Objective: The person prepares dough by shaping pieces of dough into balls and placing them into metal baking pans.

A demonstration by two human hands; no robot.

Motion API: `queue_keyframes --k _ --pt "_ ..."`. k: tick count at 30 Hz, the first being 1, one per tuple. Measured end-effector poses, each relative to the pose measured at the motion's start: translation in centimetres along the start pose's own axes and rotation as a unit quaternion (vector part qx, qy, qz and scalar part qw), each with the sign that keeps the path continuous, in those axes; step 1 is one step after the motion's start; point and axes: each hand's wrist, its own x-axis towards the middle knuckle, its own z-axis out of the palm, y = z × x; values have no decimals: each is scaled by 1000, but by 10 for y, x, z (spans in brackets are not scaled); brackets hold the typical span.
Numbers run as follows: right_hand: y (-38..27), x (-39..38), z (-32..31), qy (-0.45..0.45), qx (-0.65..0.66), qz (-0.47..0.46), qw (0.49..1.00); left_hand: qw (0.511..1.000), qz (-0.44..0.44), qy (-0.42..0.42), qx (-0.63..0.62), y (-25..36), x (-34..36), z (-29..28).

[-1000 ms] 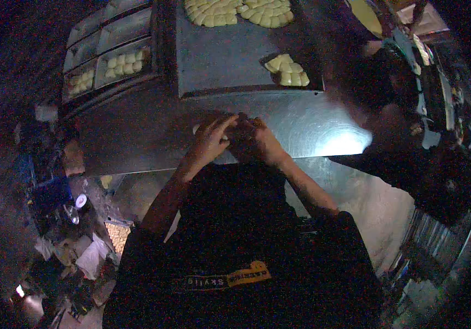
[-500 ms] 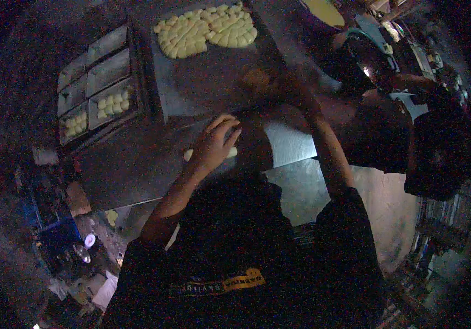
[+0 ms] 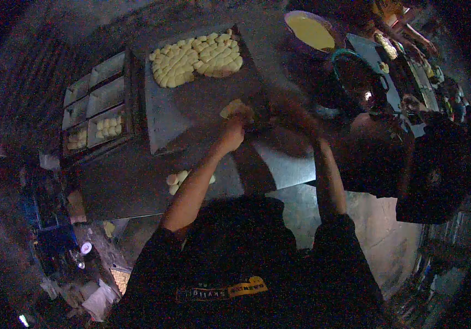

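Observation:
My left hand (image 3: 233, 134) is closed at the near edge of a pale yellow-brown lump of dough (image 3: 236, 108), its fingers apparently gripping it. That lump lies on the near right part of a metal tray (image 3: 161, 129). In deep shadow to the right, my right hand (image 3: 299, 118) is dark and smeared, so its fingers cannot be read. Several small dough rolls (image 3: 174, 180) rest on the metal table beside and partly behind my left forearm. Many pale dough pieces (image 3: 197, 59) cover the far part of the tray, packed close together.
At left stands a set of joined baking tins (image 3: 105, 98), dough pieces in the two nearest ones. A purple-rimmed basin (image 3: 331, 41) of pale yellow contents sits at far right. Near it are a dark round container (image 3: 356, 82) and another person's arm (image 3: 419, 41).
My left hand has moved forward and right, off the dough rolls on the table to the lump on the tray. The rolls it covered now show. The whole view has shifted slightly.

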Motion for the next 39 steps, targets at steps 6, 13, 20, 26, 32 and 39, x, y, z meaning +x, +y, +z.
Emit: queue_keyframes --k 6,13,20,26,32,39 --pt "-59 -103 -21 173 157 77 969 840 -132 119 -513 112 -11 5" --pt "-75 -101 21 317 89 29 944 807 -134 86 -569 118 -9 25" --pt "-72 -164 59 196 557 61 805 947 306 70 -73 149 -19 -7" --pt "-107 -162 48 46 582 94 807 902 362 81 -222 130 -23 -2" --pt "-109 -137 21 -191 581 25 791 890 211 118 -388 126 -37 31" --pt "23 27 -115 208 -128 88 966 845 -6 1 -534 95 -55 23"
